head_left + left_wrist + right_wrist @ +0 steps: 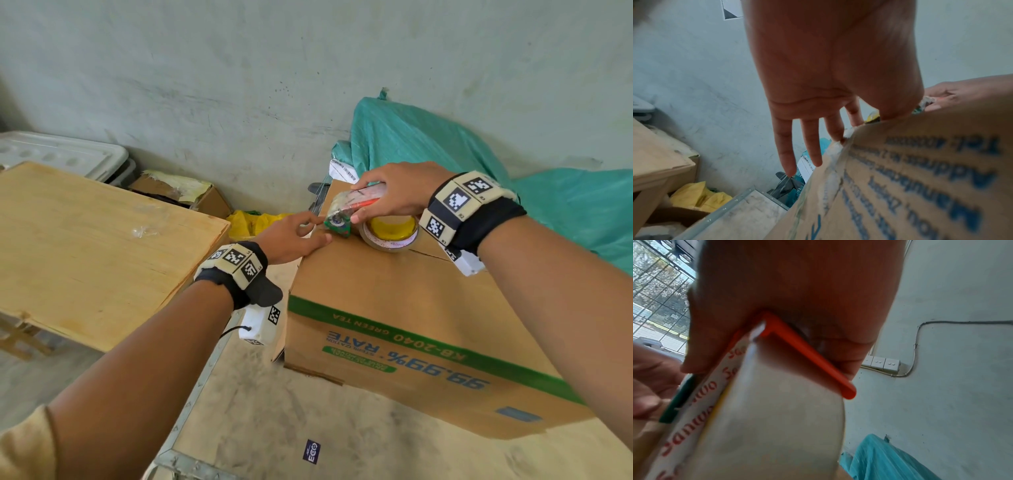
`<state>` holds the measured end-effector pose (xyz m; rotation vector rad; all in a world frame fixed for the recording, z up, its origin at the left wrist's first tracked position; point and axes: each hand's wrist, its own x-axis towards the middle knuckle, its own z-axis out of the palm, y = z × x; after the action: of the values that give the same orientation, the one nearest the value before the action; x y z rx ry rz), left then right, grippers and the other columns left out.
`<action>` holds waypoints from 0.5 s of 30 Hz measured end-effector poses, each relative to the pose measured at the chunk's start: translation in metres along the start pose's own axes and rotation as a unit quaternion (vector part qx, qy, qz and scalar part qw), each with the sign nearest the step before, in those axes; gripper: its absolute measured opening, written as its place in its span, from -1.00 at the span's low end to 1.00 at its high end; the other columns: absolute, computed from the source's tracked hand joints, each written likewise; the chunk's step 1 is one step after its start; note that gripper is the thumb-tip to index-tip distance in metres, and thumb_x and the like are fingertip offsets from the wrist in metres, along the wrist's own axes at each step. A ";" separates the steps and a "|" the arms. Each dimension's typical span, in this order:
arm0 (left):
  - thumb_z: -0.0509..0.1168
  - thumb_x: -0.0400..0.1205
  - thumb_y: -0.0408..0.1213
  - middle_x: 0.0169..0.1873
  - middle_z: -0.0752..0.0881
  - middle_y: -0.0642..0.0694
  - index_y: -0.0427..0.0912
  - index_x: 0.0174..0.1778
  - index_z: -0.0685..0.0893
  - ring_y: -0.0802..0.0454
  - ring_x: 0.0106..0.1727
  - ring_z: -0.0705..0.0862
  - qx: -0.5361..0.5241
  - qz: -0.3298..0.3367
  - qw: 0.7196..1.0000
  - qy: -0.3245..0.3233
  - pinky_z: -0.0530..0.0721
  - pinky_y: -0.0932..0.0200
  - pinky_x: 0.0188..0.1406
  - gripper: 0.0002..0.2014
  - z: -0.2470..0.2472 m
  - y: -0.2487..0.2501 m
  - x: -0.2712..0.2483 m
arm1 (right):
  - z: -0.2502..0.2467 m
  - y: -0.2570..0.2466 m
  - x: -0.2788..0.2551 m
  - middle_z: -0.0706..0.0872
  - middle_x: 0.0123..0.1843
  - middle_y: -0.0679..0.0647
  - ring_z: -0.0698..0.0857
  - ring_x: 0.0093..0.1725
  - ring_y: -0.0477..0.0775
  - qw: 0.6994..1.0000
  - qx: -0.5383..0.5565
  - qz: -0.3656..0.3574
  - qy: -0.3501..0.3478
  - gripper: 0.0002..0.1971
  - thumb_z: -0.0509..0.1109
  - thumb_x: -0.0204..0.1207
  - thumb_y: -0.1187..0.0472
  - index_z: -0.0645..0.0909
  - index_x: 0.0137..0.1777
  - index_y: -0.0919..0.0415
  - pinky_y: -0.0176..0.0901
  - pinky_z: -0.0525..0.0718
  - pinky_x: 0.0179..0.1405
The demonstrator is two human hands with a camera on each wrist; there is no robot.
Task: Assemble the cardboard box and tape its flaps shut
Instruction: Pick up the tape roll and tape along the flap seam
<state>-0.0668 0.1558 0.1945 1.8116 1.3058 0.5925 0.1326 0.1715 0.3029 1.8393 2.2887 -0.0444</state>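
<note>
At centre right of the head view, a brown corrugated cardboard box (394, 308) is seen lying on a dusty board surface (274, 428), its long axis running from the upper centre toward the lower right of the frame. Green and blue print on its near side panel appears upside down. The top flaps are folded down, and a seam is visible between them near the right wrist.

A tape dispenser (356, 209) is gripped by the right hand (397, 195), with the fingers curled over its orange handle (807, 353) and the thumb underneath. The green roller end of the dispenser is pointed toward the left of the frame and is set at the far left edge of the box top. A roll of clear tape (390, 233) with a yellow core is carried on the dispenser below the hand.

The left hand (291, 240) is laid at the same edge of the box. Its fingers (809, 142) are held straight and slightly spread, extending down past the corner, and nothing is held in them. The thumb tip is placed just beside the roller; contact cannot be determined.

A plywood tabletop (96, 246) is seen at left, and a teal woven sack (428, 144) at upper right.
</note>
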 end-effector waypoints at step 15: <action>0.13 0.70 -0.01 0.44 0.52 -0.05 0.02 0.53 0.30 -0.02 0.36 0.60 -0.015 -0.037 0.997 -0.060 0.65 0.16 0.14 -0.53 0.005 0.007 -0.007 | 0.005 0.030 -0.035 0.60 0.40 -0.16 0.61 0.22 0.06 0.998 -0.045 0.019 -0.029 -0.25 0.36 0.19 -0.56 0.49 0.40 -0.33 -0.12 0.45 -0.04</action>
<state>-0.0618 0.1471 0.1981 1.7386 1.2708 0.4534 0.1693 0.1439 0.3072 1.8121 2.1804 0.0100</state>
